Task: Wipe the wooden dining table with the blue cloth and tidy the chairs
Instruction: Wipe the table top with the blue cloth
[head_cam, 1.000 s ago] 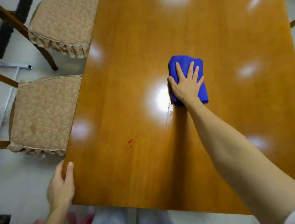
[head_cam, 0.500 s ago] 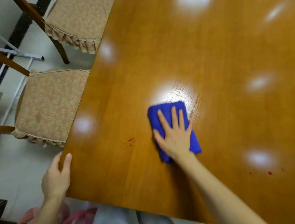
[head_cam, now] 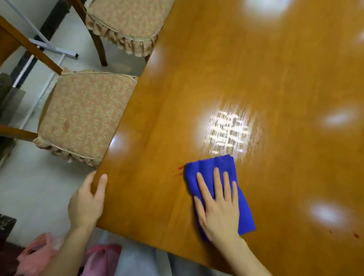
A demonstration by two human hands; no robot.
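A person's right hand (head_cam: pixel 219 209) presses a blue cloth (head_cam: pixel 211 168) flat on a wooden table (head_cam: pixel 258 66), near its front edge.
The fingers lie straight and spread on the cloth. The left hand (head_cam: pixel 86 202) grips the table's corner, thumb on top. Red spots (head_cam: pixel 179 169) sit just left of the cloth. Two cushioned chairs (head_cam: pixel 83 117) stand at the table's left side.

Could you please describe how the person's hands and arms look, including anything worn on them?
The left hand and right hand are bare: no gloves, rings or watch show. The left forearm and right forearm are uncovered as far as the picture reaches, so no sleeve is in view. The nails look short and unpainted.
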